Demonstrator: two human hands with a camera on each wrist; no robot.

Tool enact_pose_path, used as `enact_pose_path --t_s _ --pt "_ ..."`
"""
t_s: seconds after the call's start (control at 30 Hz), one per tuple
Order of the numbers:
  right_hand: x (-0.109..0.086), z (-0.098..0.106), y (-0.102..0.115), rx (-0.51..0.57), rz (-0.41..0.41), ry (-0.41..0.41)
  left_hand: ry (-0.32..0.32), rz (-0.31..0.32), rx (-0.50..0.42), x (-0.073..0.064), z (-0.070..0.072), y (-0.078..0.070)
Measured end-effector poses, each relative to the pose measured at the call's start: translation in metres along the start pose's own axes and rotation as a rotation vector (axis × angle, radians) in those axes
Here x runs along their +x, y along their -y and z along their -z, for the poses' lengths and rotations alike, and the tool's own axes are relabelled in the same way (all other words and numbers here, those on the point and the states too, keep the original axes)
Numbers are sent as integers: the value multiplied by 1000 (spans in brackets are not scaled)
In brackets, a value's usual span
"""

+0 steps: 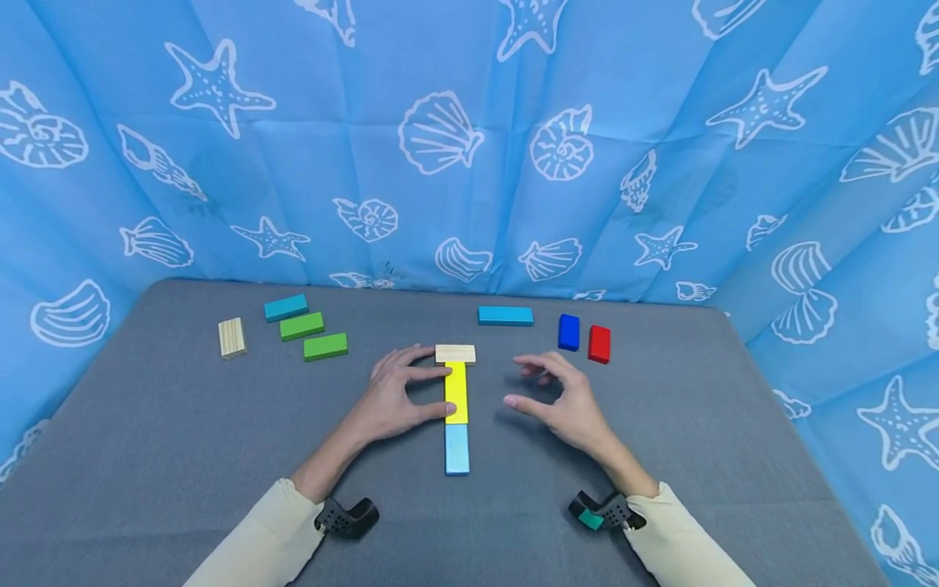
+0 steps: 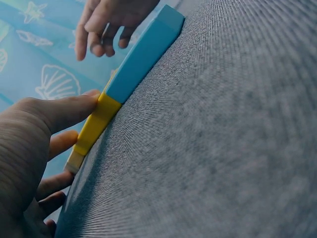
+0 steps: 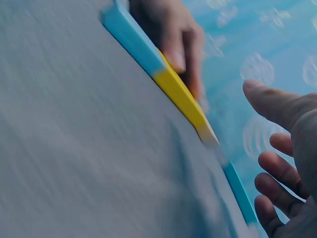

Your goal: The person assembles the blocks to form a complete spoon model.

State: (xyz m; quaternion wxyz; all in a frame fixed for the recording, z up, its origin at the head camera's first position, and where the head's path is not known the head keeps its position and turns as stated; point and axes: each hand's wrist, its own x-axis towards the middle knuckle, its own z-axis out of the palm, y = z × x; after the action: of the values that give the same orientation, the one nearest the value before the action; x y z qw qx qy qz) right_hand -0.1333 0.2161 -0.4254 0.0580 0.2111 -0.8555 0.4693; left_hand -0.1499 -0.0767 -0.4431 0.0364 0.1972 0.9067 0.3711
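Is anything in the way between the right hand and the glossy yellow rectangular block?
Nothing visible: only grey cloth surface lies between the right hand and the yellow block. The left hand touches that block from the opposite side.

So I'm facing a bright blue sheet (image 1: 499, 200) that's hanging right behind the table (image 1: 183, 465) and wrapping round to the left and right sides too. White outlines of starfish (image 1: 220, 86) and seashells (image 1: 440, 134) are running all over it, and a few creases are showing. Grey ribbed fabric (image 1: 704, 424) is covering the table, its far corners curving off. Light's falling pretty soft and even.
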Motion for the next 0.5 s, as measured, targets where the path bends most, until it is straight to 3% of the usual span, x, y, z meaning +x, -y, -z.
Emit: enact_pose_path --t_s 0.27,0.5 --pt "6 41 -36 -50 -45 -206 0 -17 -11 0 0 1" --pt "3 64 -70 -137 -172 -413 -5 -27 -21 -1 0 1"
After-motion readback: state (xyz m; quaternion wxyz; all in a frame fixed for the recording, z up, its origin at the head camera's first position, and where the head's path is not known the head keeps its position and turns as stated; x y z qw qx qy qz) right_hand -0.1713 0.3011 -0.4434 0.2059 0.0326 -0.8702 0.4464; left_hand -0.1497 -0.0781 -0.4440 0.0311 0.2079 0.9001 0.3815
